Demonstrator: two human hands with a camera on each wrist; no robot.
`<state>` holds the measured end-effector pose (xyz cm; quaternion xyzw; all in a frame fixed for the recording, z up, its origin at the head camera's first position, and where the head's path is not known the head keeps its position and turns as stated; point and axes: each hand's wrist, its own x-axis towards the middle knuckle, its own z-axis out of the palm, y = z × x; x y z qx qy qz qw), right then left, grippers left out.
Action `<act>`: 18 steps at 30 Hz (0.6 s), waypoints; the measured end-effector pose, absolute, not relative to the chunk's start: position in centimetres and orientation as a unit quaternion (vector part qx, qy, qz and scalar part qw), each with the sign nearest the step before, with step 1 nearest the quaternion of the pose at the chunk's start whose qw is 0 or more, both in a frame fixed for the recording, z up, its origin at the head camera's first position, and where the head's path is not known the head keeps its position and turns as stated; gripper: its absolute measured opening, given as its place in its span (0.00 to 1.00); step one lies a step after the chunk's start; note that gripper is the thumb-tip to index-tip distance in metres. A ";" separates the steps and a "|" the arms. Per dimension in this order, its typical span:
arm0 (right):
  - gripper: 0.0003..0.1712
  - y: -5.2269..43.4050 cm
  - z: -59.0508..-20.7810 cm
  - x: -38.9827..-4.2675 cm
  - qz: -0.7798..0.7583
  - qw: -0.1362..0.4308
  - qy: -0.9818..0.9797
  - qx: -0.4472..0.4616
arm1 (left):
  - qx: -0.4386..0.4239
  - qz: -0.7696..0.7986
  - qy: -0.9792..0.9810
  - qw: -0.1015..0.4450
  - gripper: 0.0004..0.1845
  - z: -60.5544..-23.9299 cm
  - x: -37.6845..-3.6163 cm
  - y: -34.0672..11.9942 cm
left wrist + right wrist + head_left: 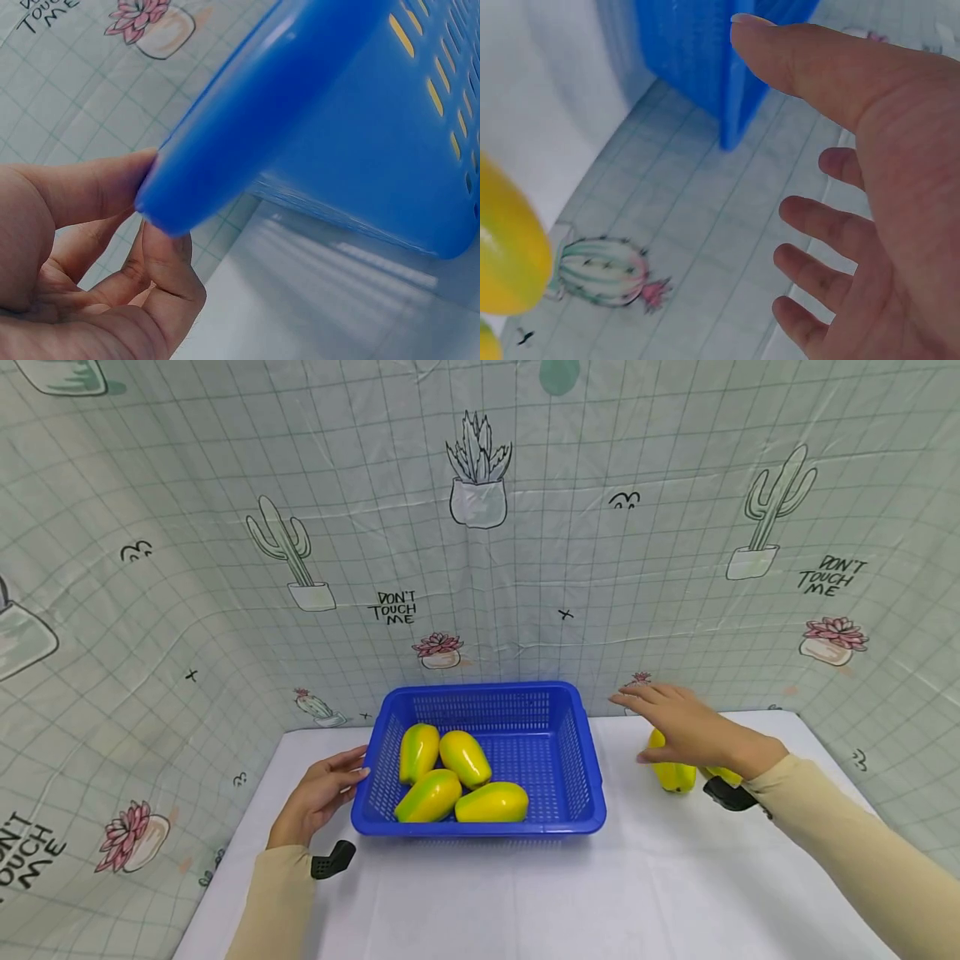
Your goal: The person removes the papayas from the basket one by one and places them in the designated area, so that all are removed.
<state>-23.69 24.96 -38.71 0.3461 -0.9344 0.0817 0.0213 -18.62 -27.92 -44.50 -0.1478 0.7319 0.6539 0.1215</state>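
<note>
A blue plastic basket (480, 828) with slotted walls stands on the white table. Several glossy yellow papaya-like fruits (491, 802) with green streaks lie in its left part. My left hand (321, 793) is at the basket's left side; in the left wrist view its thumb and a finger (171, 266) pinch the rim (225, 150). To the right of the basket, my right hand (686, 727) hovers with fingers spread and holds nothing. Partly hidden beneath it are another yellow fruit (677, 777) and a further yellow piece (726, 774) by the wrist.
A grid-patterned cloth (525, 585) with cactus drawings hangs behind the table and along both sides. The white tabletop (570, 893) extends in front of the basket. A black wrist device (333, 860) sits on the left sleeve, another (729, 793) on the right.
</note>
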 end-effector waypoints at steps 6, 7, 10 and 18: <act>0.51 21.9 -38.1 -23.7 0.064 0.043 -0.913 0.400 | -0.150 0.655 0.731 0.117 0.33 -44.6 -18.6 -27.9; 0.51 21.4 -38.1 -23.7 0.062 0.045 -0.909 0.410 | -0.150 0.655 0.731 0.118 0.33 -44.6 -18.6 -27.9; 0.51 20.0 -38.0 -23.9 0.052 0.041 -0.897 0.436 | -0.149 0.654 0.732 0.117 0.33 -44.7 -18.7 -27.9; 0.52 16.4 -38.0 -24.3 0.016 -0.004 -0.874 0.486 | -0.154 0.650 0.735 0.115 0.32 -44.7 -18.5 -27.9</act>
